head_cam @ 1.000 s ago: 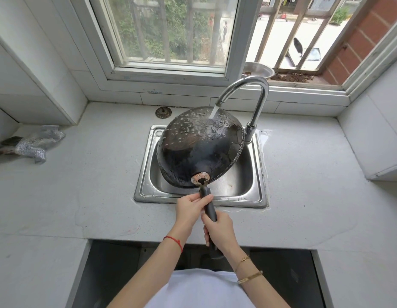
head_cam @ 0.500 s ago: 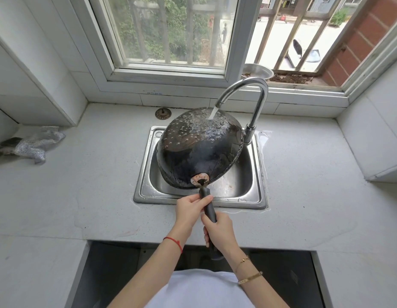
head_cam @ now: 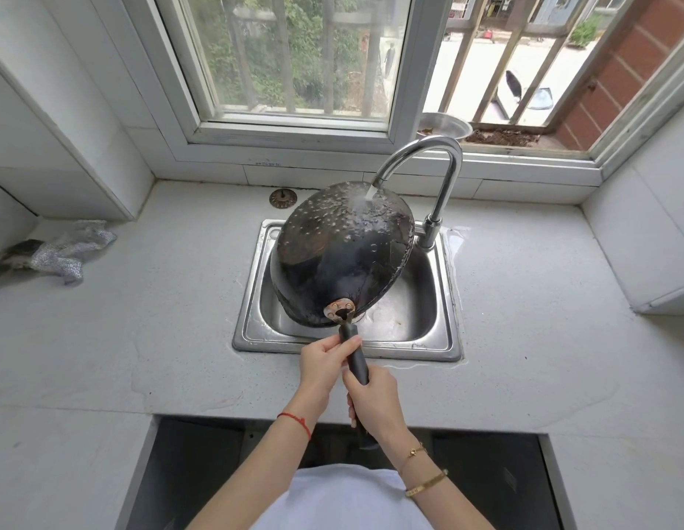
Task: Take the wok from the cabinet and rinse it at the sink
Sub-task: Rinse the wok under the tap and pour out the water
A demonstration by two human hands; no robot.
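Daylight pours through the window (head_cam: 290, 59) onto a pale stone counter (head_cam: 141, 330), and set into it, right ahead of both hands, is the steel sink (head_cam: 420, 311). Over that sink the wok (head_cam: 344, 254) hangs upside down, dark underside facing up, tilted with its far edge high and the handle end low toward the person. Water from the curved tap (head_cam: 432, 162) lands on the far part of the wok's back, just under the spout, and droplets bead all over the upper surface. Both hands are on the wok handle (head_cam: 357, 361), one behind the other. Left hand (head_cam: 323, 363) is the forward one, fingers curled round the handle close to the round metal plate where it joins the pan, thumb lying along the top. Right hand (head_cam: 375, 395) sits just behind it, nearer the body, wrapped firmly round the rear of the handle, whose end pokes out below the wrist. A red string (head_cam: 294, 422) circles the left wrist; gold bracelets (head_cam: 426, 481) sit on the right. Far off to the left of the left hand, a crumpled silvery cloth (head_cam: 61, 254) lies on the counter. Beyond the hands, past the sink's back-left corner, a small round drain strainer (head_cam: 282, 198) rests on the counter. Beyond the tap, a metal bowl (head_cam: 445, 126) sits on the sill
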